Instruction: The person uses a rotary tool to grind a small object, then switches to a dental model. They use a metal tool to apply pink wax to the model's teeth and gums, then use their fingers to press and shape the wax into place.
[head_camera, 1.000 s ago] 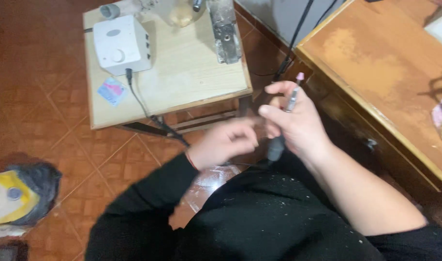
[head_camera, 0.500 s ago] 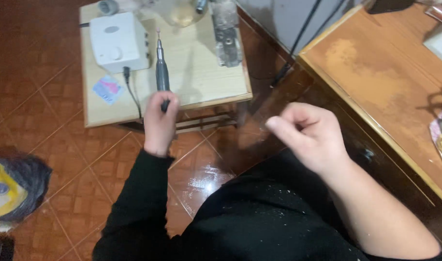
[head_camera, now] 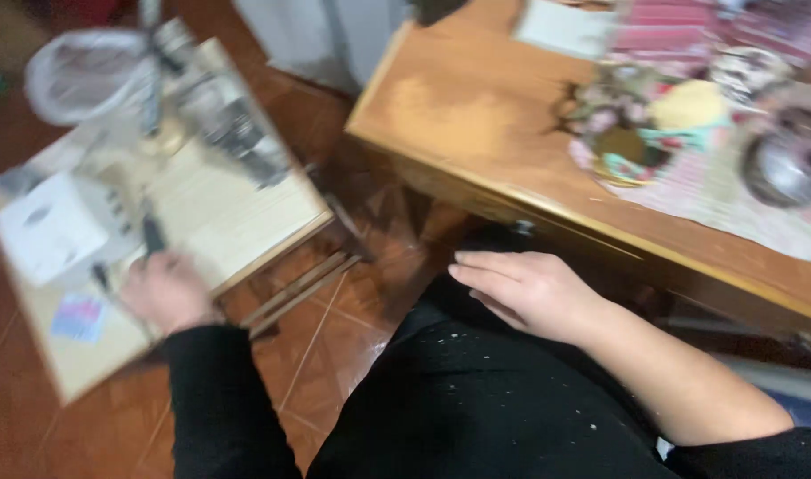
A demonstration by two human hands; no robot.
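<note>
Dark tool point(head_camera: 151, 236) gripped by left hand point(head_camera: 166, 291), right hand point(head_camera: 530, 291) spread, empty

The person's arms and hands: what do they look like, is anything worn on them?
Both hands are bare, no gloves or rings visible. The left hand comes out of a long black sleeve reaching the wrist. The right hand has a bare forearm; its black sleeve is pushed up near the elbow. The picture is blurred.
</note>
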